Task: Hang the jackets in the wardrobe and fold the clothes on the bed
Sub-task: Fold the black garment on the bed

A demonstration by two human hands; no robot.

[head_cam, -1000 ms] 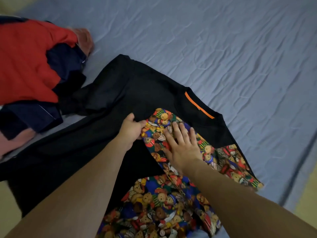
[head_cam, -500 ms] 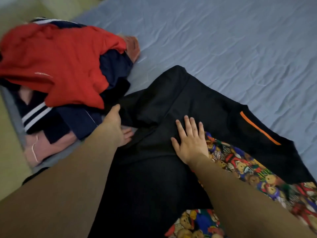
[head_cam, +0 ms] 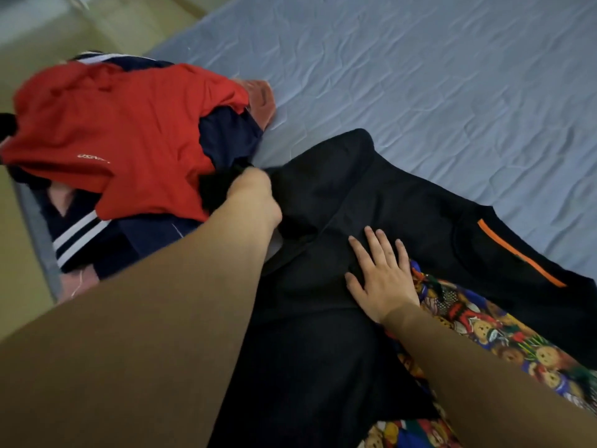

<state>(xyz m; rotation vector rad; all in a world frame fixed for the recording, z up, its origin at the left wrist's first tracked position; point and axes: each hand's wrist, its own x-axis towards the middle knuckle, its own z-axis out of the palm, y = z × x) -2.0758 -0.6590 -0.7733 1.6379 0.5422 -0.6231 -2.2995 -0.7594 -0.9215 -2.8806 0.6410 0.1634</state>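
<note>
A black jacket (head_cam: 403, 215) with an orange zip (head_cam: 520, 253) and a teddy-bear print lining (head_cam: 478, 331) lies spread on the blue bed sheet (head_cam: 420, 76). My right hand (head_cam: 381, 276) lies flat on the black cloth, fingers straight, next to the lining. My left hand (head_cam: 255, 195) grips a bunch of the black cloth at the jacket's left side, by the clothes pile. Its fingers are hidden behind the hand.
A pile of clothes sits at the bed's left edge: a red garment (head_cam: 122, 140) on top, a navy one with white stripes (head_cam: 80, 234) beneath, something pink (head_cam: 261, 98) behind. The floor (head_cam: 19, 253) lies beyond the edge.
My left hand has moved from the sheet up to the jacket's left part and taken hold of black cloth. My right hand has stayed flat on the jacket. The view has shifted slightly.
</note>
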